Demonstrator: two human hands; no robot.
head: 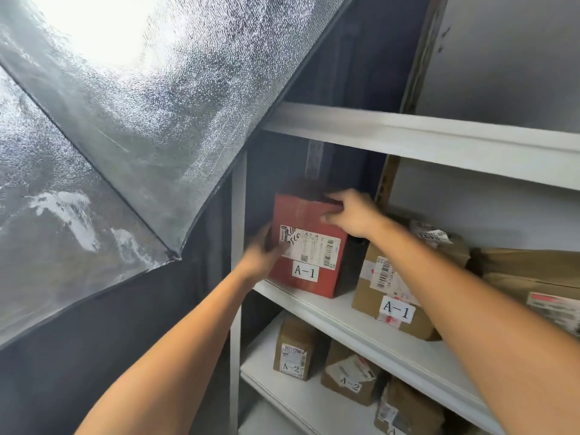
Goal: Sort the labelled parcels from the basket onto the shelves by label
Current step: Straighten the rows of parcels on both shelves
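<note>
Holding a boxy red cardboard parcel [303,215] are left hand [263,253] and right hand [351,211].

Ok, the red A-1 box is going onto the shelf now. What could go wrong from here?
1. The red box is close to the front edge of the shelf; let go there, it might tip forward.
2. The right hand grips its top, and that arm crosses just above the brown A-1 box; withdrawing could nudge it.
3. The left hand is blurred and its hold unclear, so that side may slip.
</note>
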